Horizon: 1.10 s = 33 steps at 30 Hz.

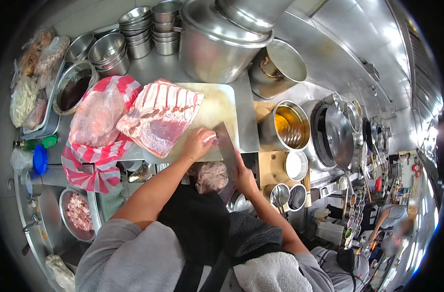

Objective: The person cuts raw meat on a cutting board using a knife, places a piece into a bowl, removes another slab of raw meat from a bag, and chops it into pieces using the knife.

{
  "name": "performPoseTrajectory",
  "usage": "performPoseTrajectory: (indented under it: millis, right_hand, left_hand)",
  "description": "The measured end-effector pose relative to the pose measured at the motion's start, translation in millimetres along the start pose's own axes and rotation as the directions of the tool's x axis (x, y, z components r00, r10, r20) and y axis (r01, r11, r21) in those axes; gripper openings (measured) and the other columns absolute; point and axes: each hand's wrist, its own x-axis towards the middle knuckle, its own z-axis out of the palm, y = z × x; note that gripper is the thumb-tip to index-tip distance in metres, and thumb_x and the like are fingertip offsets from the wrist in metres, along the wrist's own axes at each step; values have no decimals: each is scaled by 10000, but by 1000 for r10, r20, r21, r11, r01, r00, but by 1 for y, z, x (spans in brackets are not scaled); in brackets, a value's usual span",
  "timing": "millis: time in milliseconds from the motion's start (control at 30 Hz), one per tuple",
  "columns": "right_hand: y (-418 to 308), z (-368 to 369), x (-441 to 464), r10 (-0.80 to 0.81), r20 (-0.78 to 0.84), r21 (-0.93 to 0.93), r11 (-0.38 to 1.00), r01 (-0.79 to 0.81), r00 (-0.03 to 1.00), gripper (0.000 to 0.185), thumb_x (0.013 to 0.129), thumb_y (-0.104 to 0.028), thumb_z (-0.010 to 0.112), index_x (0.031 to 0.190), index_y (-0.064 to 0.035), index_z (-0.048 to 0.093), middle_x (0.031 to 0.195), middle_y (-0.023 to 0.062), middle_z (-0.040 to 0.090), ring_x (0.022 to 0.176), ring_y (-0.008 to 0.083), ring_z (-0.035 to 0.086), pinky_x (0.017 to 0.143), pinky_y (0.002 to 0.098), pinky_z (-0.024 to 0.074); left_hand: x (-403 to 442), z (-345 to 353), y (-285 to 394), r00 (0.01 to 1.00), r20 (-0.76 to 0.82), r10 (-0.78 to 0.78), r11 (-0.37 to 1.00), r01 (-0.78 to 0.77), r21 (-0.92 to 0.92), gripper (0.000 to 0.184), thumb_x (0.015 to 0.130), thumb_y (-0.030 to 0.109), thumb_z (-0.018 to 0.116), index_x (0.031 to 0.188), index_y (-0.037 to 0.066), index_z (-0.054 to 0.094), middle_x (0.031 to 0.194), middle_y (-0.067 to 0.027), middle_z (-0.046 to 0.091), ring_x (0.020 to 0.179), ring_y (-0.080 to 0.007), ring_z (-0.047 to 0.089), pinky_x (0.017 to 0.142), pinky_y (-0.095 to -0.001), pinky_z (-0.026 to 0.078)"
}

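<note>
My right hand [244, 176] grips the handle of a cleaver [226, 148], whose broad blade stands over the near right part of the white cutting board [219, 104]. Close to the blade's left side, my left hand [198, 144] has its fingers curled round a small piece of meat [211, 139] on the board. Whether the edge touches that piece I cannot tell. To the left of this hand lies a large slab of ribs [161, 117], bones uppermost, partly on the board. Beside it sits bagged meat [96, 119] in a red-and-white striped plastic bag [93, 168].
Stacked steel bowls [134, 31] and a large lidded pot [222, 48] stand behind the board. A pot of amber liquid [290, 126] is on the right. At left, a bowl of cut meat [79, 211] rests in the sink [49, 214]. Other people [392, 216] work at far right.
</note>
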Motion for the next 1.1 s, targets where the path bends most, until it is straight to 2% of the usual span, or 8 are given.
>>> performPoseTrajectory:
  millis: [167,233,333,400,533,633,800,1100]
  right_hand:
    - [-11,-4,56,-173,-127,-15,985,173,977,763,1060,-89,560,1739,-263,260,1012,395,709,940,592,689,824,636,526]
    - [-29,-8,49,-155,-164,8,987,159,974,752,1063,-92,560,1738,-245,266,1133,405,697,998,585,689,865,638,523]
    - [-43,-15,42,0,-52,69,998,4,999,758,1068,-93,557,1743,-243,249,1220,418,673,1016,586,686,889,644,523]
    - [-41,-8,40,-119,-109,88,988,129,987,768,1074,-97,552,1751,-244,222,1168,414,689,1005,588,686,887,650,523]
    - [-40,10,43,-227,-163,98,965,245,960,771,1079,-104,548,1755,-246,205,1080,412,703,968,592,689,864,654,522]
    - [-42,17,39,-72,-26,31,997,73,997,780,1081,-66,545,1760,-229,199,1181,353,718,922,557,706,819,592,541]
    - [-47,6,15,47,93,-48,998,-42,995,777,1071,-101,548,1754,-230,203,964,406,701,923,599,687,813,655,521]
    - [-40,-6,-10,25,79,-99,995,-17,997,803,1055,-76,568,1753,-239,206,877,379,700,829,580,689,744,661,507]
  left_hand:
    - [-5,-12,13,995,87,40,997,-34,-70,336,958,253,789,1245,80,766,1175,-123,763,1080,-358,704,988,-484,545]
    - [-13,-24,19,990,24,140,990,-140,15,422,922,210,804,1309,60,724,1250,-150,734,1070,-359,703,944,-468,565]
    - [-28,-36,24,998,67,3,999,0,-49,486,875,144,815,1336,52,693,1301,-162,695,1033,-348,698,849,-425,588]
    - [-34,-42,25,974,97,-207,957,222,-185,479,847,87,817,1309,48,695,1276,-152,676,1007,-328,688,770,-377,589]
    - [-31,-39,17,994,71,-79,986,88,-142,462,846,85,826,1289,52,702,1208,-142,679,996,-316,683,761,-358,583]
    - [-32,-35,9,995,93,-44,990,55,-126,431,847,93,835,1257,45,711,1171,-134,683,1001,-321,688,793,-380,588]
    - [-29,-29,7,995,91,29,997,-22,-74,337,852,147,852,1160,48,757,1182,-135,699,1053,-351,703,908,-441,588]
    - [-25,-24,4,993,51,102,994,-100,-40,323,846,117,816,1156,52,755,1166,-146,706,1119,-375,674,996,-474,555]
